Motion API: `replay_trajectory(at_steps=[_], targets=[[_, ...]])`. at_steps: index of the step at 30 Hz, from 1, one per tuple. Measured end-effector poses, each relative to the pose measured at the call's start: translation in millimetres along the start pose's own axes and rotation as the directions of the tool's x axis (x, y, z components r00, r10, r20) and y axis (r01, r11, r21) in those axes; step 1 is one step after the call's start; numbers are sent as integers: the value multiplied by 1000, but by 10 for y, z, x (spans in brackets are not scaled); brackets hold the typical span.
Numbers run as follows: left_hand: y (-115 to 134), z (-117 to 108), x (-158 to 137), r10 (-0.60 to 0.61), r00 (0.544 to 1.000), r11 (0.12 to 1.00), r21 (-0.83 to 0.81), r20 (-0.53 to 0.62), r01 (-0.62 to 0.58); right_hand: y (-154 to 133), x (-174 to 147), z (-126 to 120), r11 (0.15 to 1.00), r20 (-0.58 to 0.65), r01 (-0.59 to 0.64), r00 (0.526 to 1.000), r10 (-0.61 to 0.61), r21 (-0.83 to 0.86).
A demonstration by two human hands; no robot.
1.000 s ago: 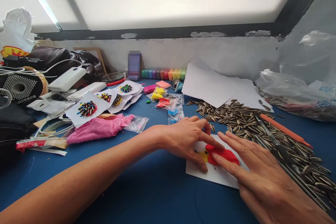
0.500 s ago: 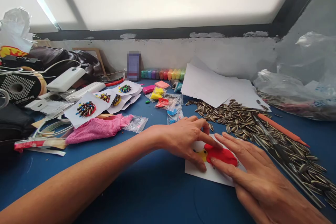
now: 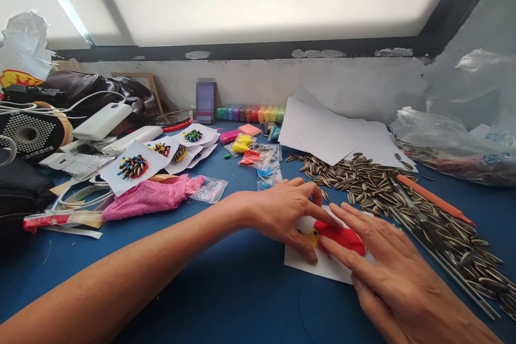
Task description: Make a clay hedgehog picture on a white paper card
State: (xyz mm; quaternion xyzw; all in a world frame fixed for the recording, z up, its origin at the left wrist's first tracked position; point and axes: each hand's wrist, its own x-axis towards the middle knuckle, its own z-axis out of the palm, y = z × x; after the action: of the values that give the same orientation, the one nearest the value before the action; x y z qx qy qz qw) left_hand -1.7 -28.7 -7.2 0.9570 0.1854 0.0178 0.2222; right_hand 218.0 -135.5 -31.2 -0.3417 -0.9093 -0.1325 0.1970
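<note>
A small white paper point(image 3: 296, 266) lies on the blue table, partly covered by my hands. Spread on it is a flat oval of red modelling clay point(image 3: 342, 237), joined at its left end to a yellow clay piece point(image 3: 311, 237) with a dark dot. My left hand point(image 3: 288, 215) reaches over from the left, thumb and fingers apart, its thumb on the paper and a fingertip at the red clay's upper edge. My right hand point(image 3: 387, 263) lies with fingers stretched out over the clay's right part, a fingertip touching the red near the yellow piece.
Sunflower seeds point(image 3: 363, 183) are heaped at the right with an orange pen point(image 3: 435, 199) and a dark pen point(image 3: 419, 220). White sheets point(image 3: 318, 129) lie behind. At the left are seed-and-clay pictures point(image 3: 135, 167) and a pink cloth point(image 3: 147, 199). Bagged clay point(image 3: 250, 157) sits mid-table.
My right hand has slid slightly left across the red clay, its fingertip now closer to the yellow piece. My left hand has stayed almost still.
</note>
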Motion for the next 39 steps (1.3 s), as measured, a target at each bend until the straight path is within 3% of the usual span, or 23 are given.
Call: replay_trajectory(at_steps=[7,15,25,32,39], targets=[[8,-4,-3,-14,1000,1000,4,10,14,-4,10,8,1000,35,6,999,-7,16],[17,-25,-12,1,1000,1000,-26,16,-1,131,-63,-41,992,-42,27,999,-23,121],[-1,-7,-17,17,1000,1000,-16,-15,-17,134,-60,-19,996,3,49,999,-50,69],[131,38,26,23,991,1000,4,-132,-23,187,-66,-44,1000,-19,3,1000,-3,5],[86,117,68,58,989,998,-13,-135,-60,155,-56,-54,999,42,-44,998,43,17]])
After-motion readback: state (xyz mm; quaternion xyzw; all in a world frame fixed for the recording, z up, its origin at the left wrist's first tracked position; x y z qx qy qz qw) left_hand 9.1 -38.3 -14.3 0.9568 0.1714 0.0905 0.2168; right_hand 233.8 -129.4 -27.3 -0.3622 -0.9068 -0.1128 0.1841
